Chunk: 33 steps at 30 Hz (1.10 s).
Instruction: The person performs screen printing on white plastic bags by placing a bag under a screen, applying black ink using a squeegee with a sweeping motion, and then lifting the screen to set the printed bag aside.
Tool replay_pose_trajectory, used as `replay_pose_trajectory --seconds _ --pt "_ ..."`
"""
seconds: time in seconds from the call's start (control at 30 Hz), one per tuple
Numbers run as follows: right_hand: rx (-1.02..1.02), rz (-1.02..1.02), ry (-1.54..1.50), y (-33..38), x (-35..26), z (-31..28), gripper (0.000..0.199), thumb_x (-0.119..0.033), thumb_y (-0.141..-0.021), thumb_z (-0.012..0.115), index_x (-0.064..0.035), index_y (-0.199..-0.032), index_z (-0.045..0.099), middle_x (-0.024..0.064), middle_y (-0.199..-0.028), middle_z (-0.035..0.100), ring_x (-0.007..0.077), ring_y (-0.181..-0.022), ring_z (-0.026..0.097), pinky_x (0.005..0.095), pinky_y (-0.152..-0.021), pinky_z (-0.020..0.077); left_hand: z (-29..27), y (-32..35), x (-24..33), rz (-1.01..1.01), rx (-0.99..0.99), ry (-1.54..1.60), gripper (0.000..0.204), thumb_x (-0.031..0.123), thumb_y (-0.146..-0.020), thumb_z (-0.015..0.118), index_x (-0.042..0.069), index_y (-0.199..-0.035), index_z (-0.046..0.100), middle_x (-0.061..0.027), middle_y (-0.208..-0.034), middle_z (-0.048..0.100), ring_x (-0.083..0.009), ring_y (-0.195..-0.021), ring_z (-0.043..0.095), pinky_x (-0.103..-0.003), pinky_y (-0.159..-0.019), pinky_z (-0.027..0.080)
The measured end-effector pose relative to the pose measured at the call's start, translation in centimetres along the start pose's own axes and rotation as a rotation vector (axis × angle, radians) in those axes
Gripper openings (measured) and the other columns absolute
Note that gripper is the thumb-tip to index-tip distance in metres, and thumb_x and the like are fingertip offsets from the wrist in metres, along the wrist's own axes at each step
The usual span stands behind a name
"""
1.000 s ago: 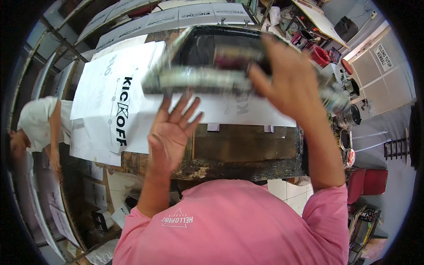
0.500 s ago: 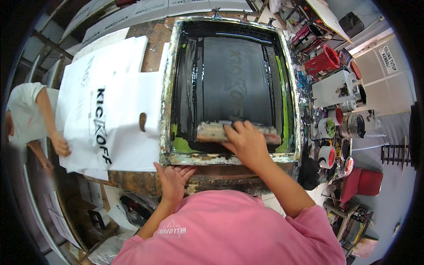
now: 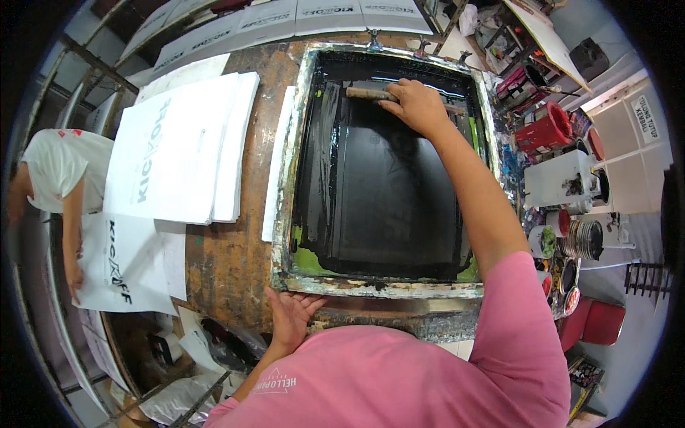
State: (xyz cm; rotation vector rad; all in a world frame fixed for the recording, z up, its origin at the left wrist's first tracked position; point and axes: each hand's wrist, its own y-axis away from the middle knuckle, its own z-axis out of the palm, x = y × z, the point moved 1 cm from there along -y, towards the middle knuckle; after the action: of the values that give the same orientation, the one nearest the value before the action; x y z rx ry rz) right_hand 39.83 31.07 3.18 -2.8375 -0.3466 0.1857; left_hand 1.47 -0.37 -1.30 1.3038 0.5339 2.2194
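In my right hand (image 3: 417, 107) is a squeegee (image 3: 367, 93) with a worn wooden handle, gripped at the far end of a screen-printing frame (image 3: 385, 289). Part of the squeegee is hidden behind that hand. Black ink (image 3: 357, 242) covers most of the mesh inside the frame, and green shows along its edges. Dark lettering shows faintly through the ink. Below the frame's near left corner, my left hand (image 3: 289, 314) lies palm up with its fingers stretched out against the near edge. Its fingertips are partly hidden by the frame.
Left of the frame, a stack of white printed sheets (image 3: 178, 150) rests on the stained wooden table (image 3: 228, 250). A co-worker (image 3: 68, 171) at the far left holds another printed sheet (image 3: 128, 264). Ink tubs and a red bucket (image 3: 544, 125) crowd the right side. Clamps (image 3: 421, 48) stand along the far edge.
My right hand has pushed the squeegee from the frame's near end to its far end. The co-worker's printed sheet has moved left and nearer, off the stack. My left hand stays by the near corner.
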Motion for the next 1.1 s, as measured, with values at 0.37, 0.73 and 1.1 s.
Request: replay_pose_trajectory --seconds 0.37,0.73,1.1 --pt "-0.312 0.113 -0.252 23.2 -16.1 -12.2 0.038 -0.039 -0.09 0.076 -0.0105 -0.115 0.071 0.0125 -0.1 0.067 0.0368 -0.097 0.067 0.0503 -0.083 0.0537 -0.5 -0.2 -0.2 0.12 -0.141 0.078 0.102 0.084 -0.097 0.028 -0.005 -0.146 0.04 -0.0266 -0.135 0.059 -0.0398 -0.127 0.061 -0.055 -0.115 0.045" --pt "0.375 0.059 0.187 18.1 -18.5 -25.1 0.035 -0.036 -0.09 0.068 -0.0079 -0.111 0.068 0.0102 -0.096 0.065 0.0305 -0.098 0.062 0.0509 -0.095 0.0389 6.4 2.3 12.2 0.767 -0.742 -0.215 0.106 0.084 -0.095 0.04 -0.003 -0.156 0.034 -0.0305 -0.158 0.042 -0.0467 -0.15 0.036 -0.062 -0.122 0.028" --pt "0.318 0.159 -0.008 8.6 -16.2 -34.2 0.051 -0.042 -0.1 0.052 -0.0049 -0.068 0.067 0.0049 -0.058 0.063 0.0155 -0.047 0.053 0.033 -0.047 0.0465 2.2 -5.8 3.7 0.726 0.235 -2.001 0.108 0.086 -0.091 0.043 0.009 -0.166 0.029 -0.0315 -0.171 0.013 -0.0502 -0.159 0.003 -0.077 -0.116 -0.013"
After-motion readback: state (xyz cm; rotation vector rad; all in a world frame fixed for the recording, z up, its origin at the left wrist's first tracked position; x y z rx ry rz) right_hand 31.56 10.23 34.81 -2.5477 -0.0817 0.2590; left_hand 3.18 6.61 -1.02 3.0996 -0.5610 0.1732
